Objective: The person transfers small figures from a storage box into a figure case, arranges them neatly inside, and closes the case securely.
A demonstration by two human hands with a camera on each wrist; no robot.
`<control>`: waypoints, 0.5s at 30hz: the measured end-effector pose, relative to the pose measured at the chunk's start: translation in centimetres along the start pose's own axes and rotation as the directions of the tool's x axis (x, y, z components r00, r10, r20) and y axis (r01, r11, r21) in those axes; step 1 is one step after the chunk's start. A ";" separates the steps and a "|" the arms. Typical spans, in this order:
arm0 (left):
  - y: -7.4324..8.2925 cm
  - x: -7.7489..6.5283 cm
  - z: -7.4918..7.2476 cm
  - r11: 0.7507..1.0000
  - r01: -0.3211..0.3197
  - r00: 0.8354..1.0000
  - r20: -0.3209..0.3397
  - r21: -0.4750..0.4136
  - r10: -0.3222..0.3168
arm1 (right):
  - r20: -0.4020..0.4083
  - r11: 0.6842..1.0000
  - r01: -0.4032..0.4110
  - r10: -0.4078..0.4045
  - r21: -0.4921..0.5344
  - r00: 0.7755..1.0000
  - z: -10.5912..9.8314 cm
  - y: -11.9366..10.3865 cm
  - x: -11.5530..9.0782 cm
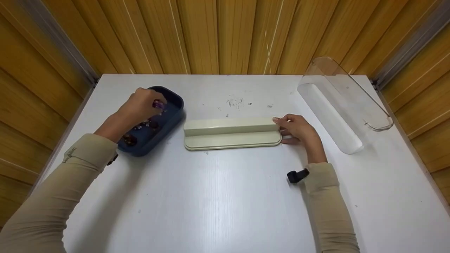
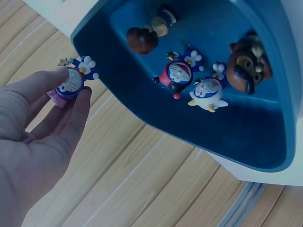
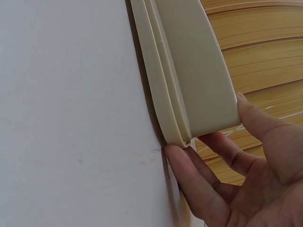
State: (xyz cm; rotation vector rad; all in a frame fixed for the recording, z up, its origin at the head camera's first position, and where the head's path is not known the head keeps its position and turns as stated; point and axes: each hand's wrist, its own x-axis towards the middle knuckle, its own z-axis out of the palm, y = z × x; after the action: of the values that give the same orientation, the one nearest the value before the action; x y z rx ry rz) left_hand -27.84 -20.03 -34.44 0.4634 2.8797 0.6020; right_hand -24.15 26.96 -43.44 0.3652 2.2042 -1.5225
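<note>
My left hand (image 1: 140,105) is above the dark blue bin (image 1: 177,102). In the left wrist view, the left thumb and fingers pinch a small blue-and-white cartoon cat figurine (image 2: 71,84) with a pink lower part. Inside the bin lie a red-and-black cat figurine (image 2: 177,74), a white-and-yellow one (image 2: 207,93), a brown dog-like figurine (image 2: 247,66) and a brown-haired one (image 2: 143,40). At the table's middle stands a cream two-step display base (image 1: 232,137). My right hand (image 1: 297,128) grips its right end, thumb at the upper step and fingers by the lower edge.
A clear, rounded plastic cover (image 1: 346,95) with a white strip lies on the right of the white table (image 1: 218,196), beyond the right hand. Wood-patterned panels (image 1: 232,35) rise behind the table and on both sides.
</note>
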 end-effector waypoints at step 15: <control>1.7 -1.7 0.5 0.999 -0.046 0.998 -0.042 -0.026 0.044 | 0.000 1.000 0.007 -0.007 -0.008 1.000 -0.1 0.2 0.1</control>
State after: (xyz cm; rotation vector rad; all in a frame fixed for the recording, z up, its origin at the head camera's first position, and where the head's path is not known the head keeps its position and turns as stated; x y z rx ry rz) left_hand -25.68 -18.95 -33.99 0.5190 2.9037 0.6650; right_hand -24.21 27.14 -43.60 0.3558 2.2133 -1.5167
